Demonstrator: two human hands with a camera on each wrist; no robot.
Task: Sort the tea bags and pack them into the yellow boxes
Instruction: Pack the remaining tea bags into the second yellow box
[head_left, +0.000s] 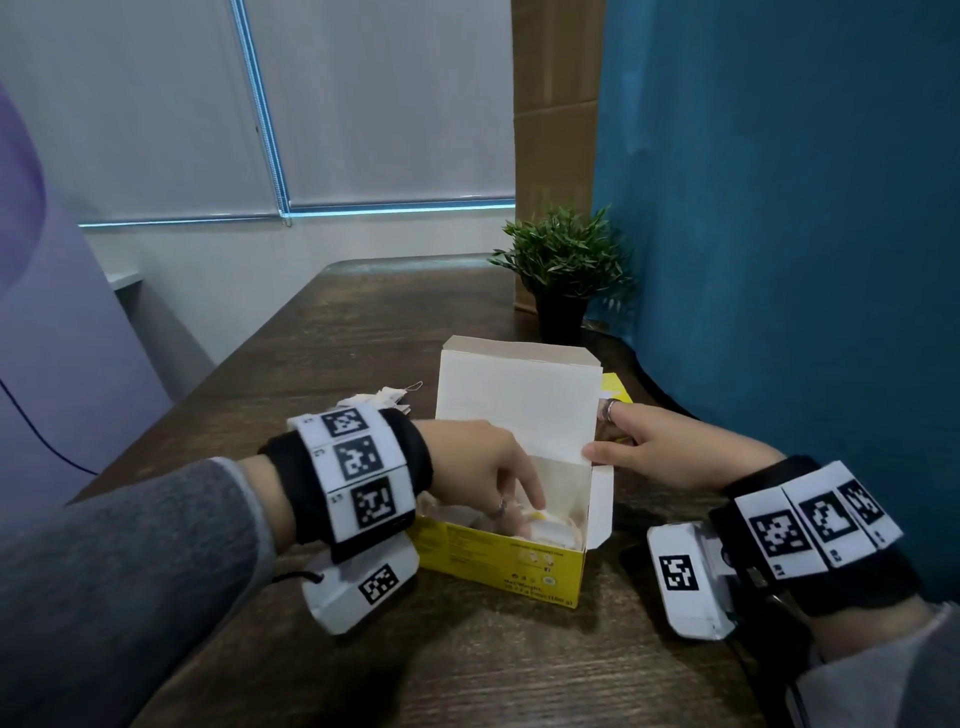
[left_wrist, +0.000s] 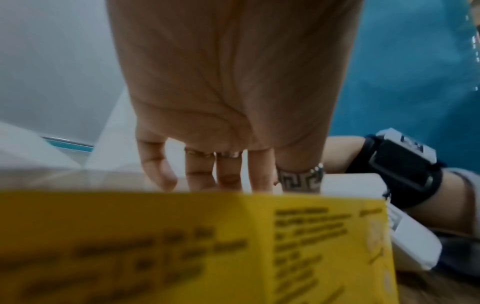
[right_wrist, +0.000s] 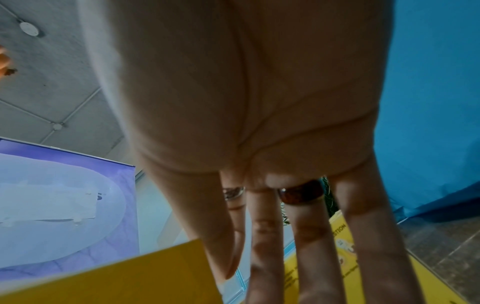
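Observation:
An open yellow box (head_left: 498, 566) stands on the wooden table (head_left: 363, 322), its white-lined lid (head_left: 514, 405) raised upright. My left hand (head_left: 522, 506) reaches down into the box, and its straight fingers (left_wrist: 228, 176) touch the tea bags (head_left: 550, 530) inside. The box's yellow wall (left_wrist: 182, 246) fills the lower left wrist view. My right hand (head_left: 615, 439) pinches the lid's right edge, thumb in front and fingers (right_wrist: 309, 246) behind on the yellow outer face (right_wrist: 130, 277). A small pile of loose tea bags (head_left: 382, 400) lies behind my left wrist.
A corner of a second yellow box (head_left: 615, 387) shows behind the lid. A potted plant (head_left: 563, 265) stands at the back right beside a cardboard panel (head_left: 556, 104). A blue curtain (head_left: 779, 208) hangs along the table's right side.

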